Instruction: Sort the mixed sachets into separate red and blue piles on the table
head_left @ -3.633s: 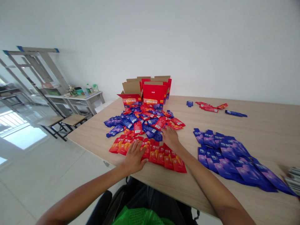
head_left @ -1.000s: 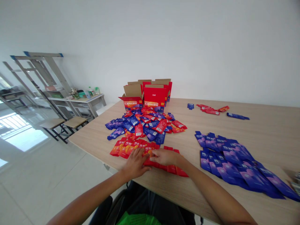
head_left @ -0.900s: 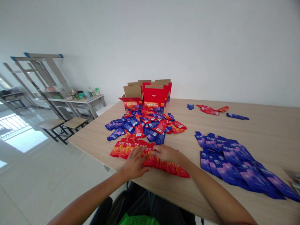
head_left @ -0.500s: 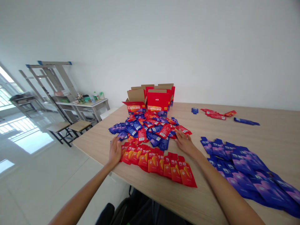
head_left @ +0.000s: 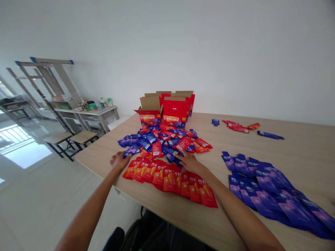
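Observation:
A mixed heap of red and blue sachets [head_left: 157,148] lies on the table. At its left edge, my left hand [head_left: 119,161] has its thumb and fingers closed around the near end of a blue sachet [head_left: 132,149]. My right hand [head_left: 190,163], fingers stretched out, reaches over the heap's near right side and touches blue sachets there, partly covering them. Between my arms, a fanned row of red sachets [head_left: 170,179] lies face up, overlapping, near the table's front edge.
Open red cartons [head_left: 175,108] stand behind the heap. Overlapping blue sachets [head_left: 272,195] are laid out at the right. A few red sachets [head_left: 239,127] and a blue sachet [head_left: 270,135] lie farther back. Stools [head_left: 84,137] stand left of the table [head_left: 167,200].
My left hand has moved up and left from the red row's end onto a blue sachet. My right hand has drawn left and nearer, from the heap's right edge onto blue sachets.

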A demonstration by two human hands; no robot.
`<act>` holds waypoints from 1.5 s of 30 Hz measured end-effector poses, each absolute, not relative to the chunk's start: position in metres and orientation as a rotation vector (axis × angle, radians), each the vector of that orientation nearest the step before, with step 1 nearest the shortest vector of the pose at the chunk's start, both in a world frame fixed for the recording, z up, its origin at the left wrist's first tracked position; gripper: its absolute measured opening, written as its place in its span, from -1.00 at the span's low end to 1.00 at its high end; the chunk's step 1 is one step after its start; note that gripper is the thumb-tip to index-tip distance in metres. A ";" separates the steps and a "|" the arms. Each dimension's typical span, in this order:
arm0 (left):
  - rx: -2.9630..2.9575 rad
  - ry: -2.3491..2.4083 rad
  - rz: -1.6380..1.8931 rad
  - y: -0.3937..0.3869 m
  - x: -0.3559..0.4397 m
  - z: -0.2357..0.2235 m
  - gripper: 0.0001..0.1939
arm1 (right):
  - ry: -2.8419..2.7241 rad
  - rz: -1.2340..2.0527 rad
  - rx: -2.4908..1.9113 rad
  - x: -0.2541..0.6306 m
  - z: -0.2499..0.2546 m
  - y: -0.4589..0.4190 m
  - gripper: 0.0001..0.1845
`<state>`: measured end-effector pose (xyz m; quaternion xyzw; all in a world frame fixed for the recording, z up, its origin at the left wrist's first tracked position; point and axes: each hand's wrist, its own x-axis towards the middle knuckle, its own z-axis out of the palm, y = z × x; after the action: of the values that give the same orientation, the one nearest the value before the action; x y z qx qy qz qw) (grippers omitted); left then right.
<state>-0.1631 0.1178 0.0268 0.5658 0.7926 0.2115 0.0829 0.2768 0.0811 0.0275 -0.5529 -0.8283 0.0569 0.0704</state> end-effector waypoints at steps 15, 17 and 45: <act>1.930 2.387 0.338 0.117 -0.151 0.034 -0.26 | -2.539 -0.003 -1.890 0.294 0.058 0.069 -0.53; 1.936 2.388 0.340 0.119 -0.152 0.034 -0.25 | -2.543 -0.037 -1.892 0.298 0.056 0.066 -0.59; 1.765 2.504 0.529 0.120 -0.153 0.029 -0.29 | -2.731 -0.400 -1.238 0.295 0.039 0.067 -0.74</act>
<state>-0.1530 0.1197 0.0295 0.5678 0.8053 0.1700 0.0163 0.2954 0.0673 0.0389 -0.4086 -0.9012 -0.1321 0.0582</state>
